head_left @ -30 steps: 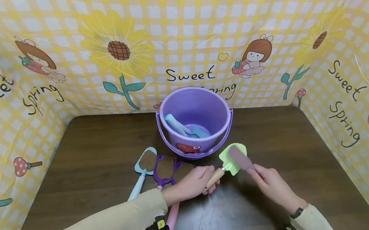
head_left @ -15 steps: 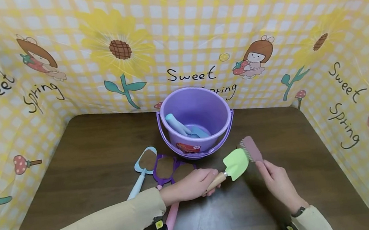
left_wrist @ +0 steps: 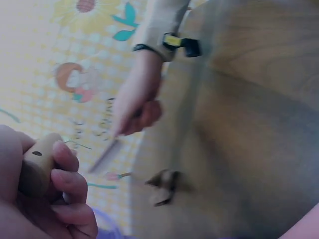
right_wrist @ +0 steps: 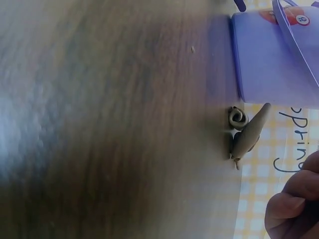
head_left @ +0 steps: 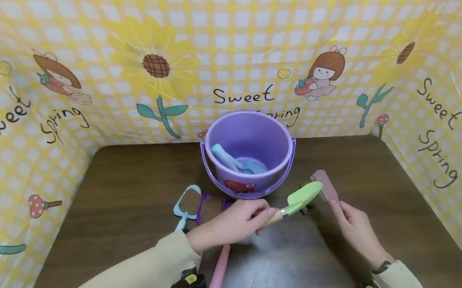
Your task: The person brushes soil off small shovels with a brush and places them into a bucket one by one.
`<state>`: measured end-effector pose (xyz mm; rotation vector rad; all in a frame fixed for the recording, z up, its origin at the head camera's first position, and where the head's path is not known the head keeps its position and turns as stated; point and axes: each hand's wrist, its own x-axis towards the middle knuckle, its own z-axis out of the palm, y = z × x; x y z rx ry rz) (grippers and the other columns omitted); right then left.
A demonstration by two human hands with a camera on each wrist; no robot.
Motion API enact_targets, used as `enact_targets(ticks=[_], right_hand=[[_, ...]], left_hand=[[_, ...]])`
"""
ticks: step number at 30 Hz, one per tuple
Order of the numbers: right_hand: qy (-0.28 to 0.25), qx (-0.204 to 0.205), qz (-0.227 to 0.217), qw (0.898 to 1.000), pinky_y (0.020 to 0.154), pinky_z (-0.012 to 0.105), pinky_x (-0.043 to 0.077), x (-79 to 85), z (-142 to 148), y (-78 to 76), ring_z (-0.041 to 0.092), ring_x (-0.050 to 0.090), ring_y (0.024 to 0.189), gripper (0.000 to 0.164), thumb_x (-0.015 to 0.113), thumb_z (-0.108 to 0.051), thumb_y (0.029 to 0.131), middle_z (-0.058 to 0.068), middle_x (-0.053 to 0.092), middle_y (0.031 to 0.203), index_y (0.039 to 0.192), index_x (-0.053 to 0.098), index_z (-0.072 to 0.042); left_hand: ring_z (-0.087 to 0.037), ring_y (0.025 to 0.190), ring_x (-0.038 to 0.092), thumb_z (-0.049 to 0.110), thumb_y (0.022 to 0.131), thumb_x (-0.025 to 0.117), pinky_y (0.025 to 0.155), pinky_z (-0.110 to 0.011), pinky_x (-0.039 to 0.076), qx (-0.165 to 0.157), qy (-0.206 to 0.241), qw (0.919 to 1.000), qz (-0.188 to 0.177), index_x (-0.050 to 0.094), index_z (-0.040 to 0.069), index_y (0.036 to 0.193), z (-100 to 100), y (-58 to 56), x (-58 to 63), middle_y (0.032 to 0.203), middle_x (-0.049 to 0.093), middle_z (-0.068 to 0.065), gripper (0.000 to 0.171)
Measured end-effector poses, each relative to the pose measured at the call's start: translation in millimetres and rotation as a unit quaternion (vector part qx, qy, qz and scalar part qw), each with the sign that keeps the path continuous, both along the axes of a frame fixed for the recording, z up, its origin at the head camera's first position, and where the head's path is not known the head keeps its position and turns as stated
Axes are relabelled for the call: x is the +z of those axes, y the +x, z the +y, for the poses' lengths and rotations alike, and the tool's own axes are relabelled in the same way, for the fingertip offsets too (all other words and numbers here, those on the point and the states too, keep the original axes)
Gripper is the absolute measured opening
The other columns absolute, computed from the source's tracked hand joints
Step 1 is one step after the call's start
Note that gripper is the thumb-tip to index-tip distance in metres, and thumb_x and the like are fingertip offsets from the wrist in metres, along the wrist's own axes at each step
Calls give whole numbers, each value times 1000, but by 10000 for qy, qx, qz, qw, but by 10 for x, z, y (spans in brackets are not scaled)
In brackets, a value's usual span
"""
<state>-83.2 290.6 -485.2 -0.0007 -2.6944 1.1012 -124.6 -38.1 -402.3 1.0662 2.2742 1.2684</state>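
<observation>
As left hand (head_left: 236, 224) grips trowel (head_left: 294, 206), blade (head_left: 306, 195) between hands, right hand (head_left: 359, 231) holding brush (head_left: 327, 186)

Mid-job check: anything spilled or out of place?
Yes: loose brown scraps, one curled, lie on the table near the purple bucket. They look like spilled debris, though I can't tell what they are.

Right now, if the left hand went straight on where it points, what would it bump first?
Probably the pink brush in the right hand: the green trowel held by the left hand points at it. Depth is unclear; they could touch now or miss.
</observation>
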Motion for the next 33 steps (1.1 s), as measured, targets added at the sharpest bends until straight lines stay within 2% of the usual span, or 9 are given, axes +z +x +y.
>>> enact_targets(ticks=[5, 10, 14, 17, 20, 25, 28, 31, 33], right_hand=[[39, 110, -67, 9999, 54, 27, 32, -8, -6, -29, 9, 36, 57, 38, 54, -28, 110, -4, 36, 65, 76, 50, -12], [115, 116, -233, 9996, 55, 27, 33, 0, 12, -44, 11, 38, 57, 39, 53, -32, 110, -3, 37, 65, 77, 50, -12], [69, 162, -355, 9992, 55, 27, 33, 8, 26, -40, 10, 39, 57, 39, 53, -33, 110, -2, 38, 66, 77, 50, -11], [22, 164, -448, 9989, 56, 27, 33, 16, 33, -31, 11, 39, 58, 40, 53, -34, 110, -2, 38, 66, 78, 50, -11], [40, 162, -520, 9985, 56, 27, 34, 20, 36, -22, 11, 40, 59, 40, 52, -34, 110, -2, 38, 66, 79, 51, -11], [90, 156, -503, 9986, 56, 27, 33, 15, 27, -11, 11, 40, 58, 39, 52, -33, 111, -3, 38, 66, 79, 52, -11], [97, 185, -424, 9989, 55, 27, 32, 8, 10, -10, 10, 38, 58, 40, 52, -32, 111, -4, 37, 65, 77, 50, -12], [124, 216, -396, 9989, 55, 27, 32, -2, -8, -9, 10, 36, 57, 40, 52, -31, 111, -5, 36, 65, 75, 48, -12], [115, 218, -430, 9988, 55, 27, 31, -10, -17, -5, 9, 36, 57, 41, 52, -31, 111, -5, 35, 65, 75, 48, -13]], left_hand=[[-5, 58, 53, 30, 110, 52, 59, -25, 44, 212, 31, 9995, 230, 65, 15, 93, -149, -59, 294, 68, 59, 6, 27], [-7, 61, 50, 30, 108, 58, 60, -27, 44, 692, -17, 9949, 730, 71, 15, 99, -298, -204, 565, 71, 56, 9, 22], [-9, 61, 50, 36, 106, 62, 61, -30, 45, 1180, -230, 9845, 1280, 72, 16, 101, -393, -344, 741, 69, 56, 9, 22], [-10, 62, 54, 42, 104, 63, 63, -32, 47, 1564, -496, 9721, 1678, 71, 18, 97, -435, -449, 831, 70, 59, 10, 26], [-13, 67, 56, 42, 103, 65, 64, -34, 47, 1786, -802, 9591, 2047, 71, 17, 94, -449, -555, 857, 75, 63, 7, 28], [-19, 79, 59, 35, 104, 66, 73, -40, 50, 1866, -1415, 9375, 2572, 70, 11, 93, -416, -694, 801, 85, 63, -1, 27], [-21, 78, 58, 31, 104, 65, 72, -41, 51, 1880, -1728, 9307, 2617, 67, 9, 87, -366, -748, 759, 82, 58, -3, 28], [-21, 73, 54, 28, 105, 64, 68, -39, 50, 1792, -1871, 9300, 2607, 62, 10, 77, -296, -797, 727, 75, 54, -4, 33], [-21, 74, 56, 24, 106, 62, 70, -37, 49, 1669, -1870, 9327, 2595, 61, 10, 74, -243, -824, 717, 74, 57, -3, 35]])
